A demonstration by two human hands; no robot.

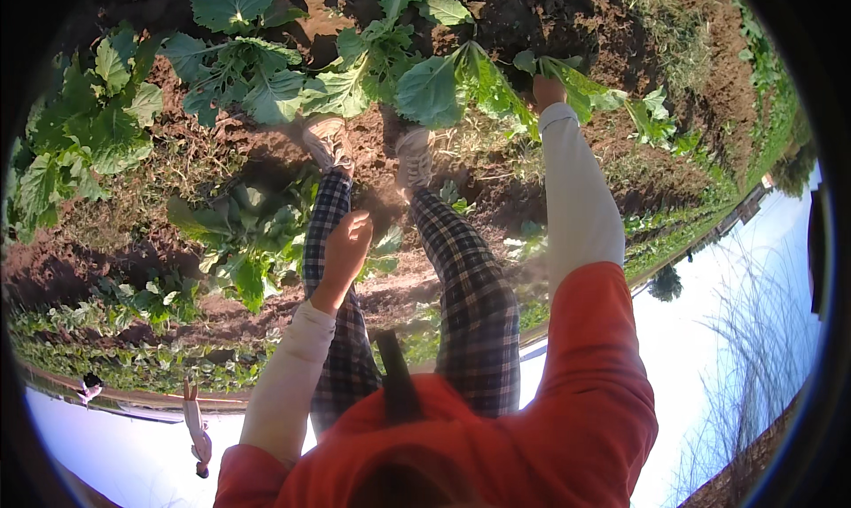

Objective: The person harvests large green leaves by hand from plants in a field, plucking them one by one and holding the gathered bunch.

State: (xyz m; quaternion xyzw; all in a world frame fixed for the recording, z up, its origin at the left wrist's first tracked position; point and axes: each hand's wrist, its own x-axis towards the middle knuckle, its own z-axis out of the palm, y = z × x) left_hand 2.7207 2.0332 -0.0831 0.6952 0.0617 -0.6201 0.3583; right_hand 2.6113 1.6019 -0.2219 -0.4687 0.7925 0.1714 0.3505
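Note:
My right hand (pixel 550 94) is at the upper right, closed around the base of a broad green leaf (pixel 577 86) of a cabbage-like plant; leaf and shade partly hide its fingers. Beside it, another leafy plant (pixel 484 76) spreads large, hole-eaten leaves. My left hand (pixel 347 250) hangs in front of my left shin with its fingers curled. No object shows in it, but its palm is hidden. More broad-leaved plants (pixel 246 76) with ragged leaves grow along the row just beyond my shoes (pixel 413 159).
Brown, cloddy soil (pixel 266 159) with dry weeds lies around my feet. Leafy plants (pixel 246 242) stand behind my left leg, and a large clump (pixel 93 122) grows at far left. Two people (pixel 197 428) appear upside down in the distance. A dark strap (pixel 397 378) hangs at my chest.

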